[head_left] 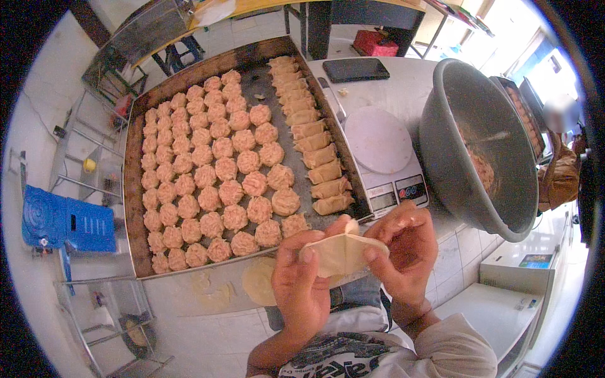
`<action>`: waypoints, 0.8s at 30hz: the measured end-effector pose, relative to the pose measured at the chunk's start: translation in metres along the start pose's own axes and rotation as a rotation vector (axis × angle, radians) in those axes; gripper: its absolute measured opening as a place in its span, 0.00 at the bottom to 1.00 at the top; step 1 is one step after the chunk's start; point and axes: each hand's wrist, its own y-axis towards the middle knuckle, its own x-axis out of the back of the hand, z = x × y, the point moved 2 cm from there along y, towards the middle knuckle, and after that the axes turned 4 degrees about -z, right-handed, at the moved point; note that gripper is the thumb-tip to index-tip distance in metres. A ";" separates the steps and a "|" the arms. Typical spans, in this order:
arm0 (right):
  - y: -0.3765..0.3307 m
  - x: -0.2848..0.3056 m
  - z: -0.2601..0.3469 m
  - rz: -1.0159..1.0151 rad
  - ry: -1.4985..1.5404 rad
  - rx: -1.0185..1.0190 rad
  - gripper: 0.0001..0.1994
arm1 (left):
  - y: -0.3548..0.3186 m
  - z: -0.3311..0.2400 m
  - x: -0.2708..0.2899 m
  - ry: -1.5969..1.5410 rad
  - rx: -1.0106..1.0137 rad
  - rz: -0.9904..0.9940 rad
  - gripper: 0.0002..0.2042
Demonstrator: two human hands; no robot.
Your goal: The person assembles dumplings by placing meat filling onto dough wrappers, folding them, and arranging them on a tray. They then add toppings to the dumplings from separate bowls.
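Observation:
My left hand (302, 274) and my right hand (408, 255) hold a pale dough wrapper (345, 255) between thumbs and fingers, one at each end. The wrapper is folded, with a crease down its middle and a small peak on its upper edge. Whether filling is inside cannot be seen. Just beyond my hands is a dark metal tray (255, 82) with rows of round, open-topped meat dumplings (225, 168). Along its right side runs a column of folded dumplings (316, 157). More round wrappers (258, 281) lie on the table edge beside my left hand.
A white digital scale (378, 140) stands right of the tray, with a black phone (357, 70) behind it. Farther right, a large grey basin (446, 148) leans tilted, with meat filling (480, 169) inside. A blue plastic stool (69, 220) is at the far left.

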 end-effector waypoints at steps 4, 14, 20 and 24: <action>0.001 -0.005 0.002 0.026 -0.157 -0.061 0.22 | -0.005 -0.005 -0.001 0.667 -0.122 0.078 0.17; 0.010 0.002 0.004 0.113 -0.341 0.287 0.13 | 0.000 -0.008 0.006 0.352 -0.166 0.127 0.17; 0.008 0.002 0.007 0.148 -0.347 0.297 0.09 | -0.003 -0.016 0.006 0.535 -0.001 0.080 0.15; 0.002 0.009 -0.005 0.077 -0.198 0.080 0.10 | -0.004 -0.010 0.020 0.442 0.065 -0.012 0.14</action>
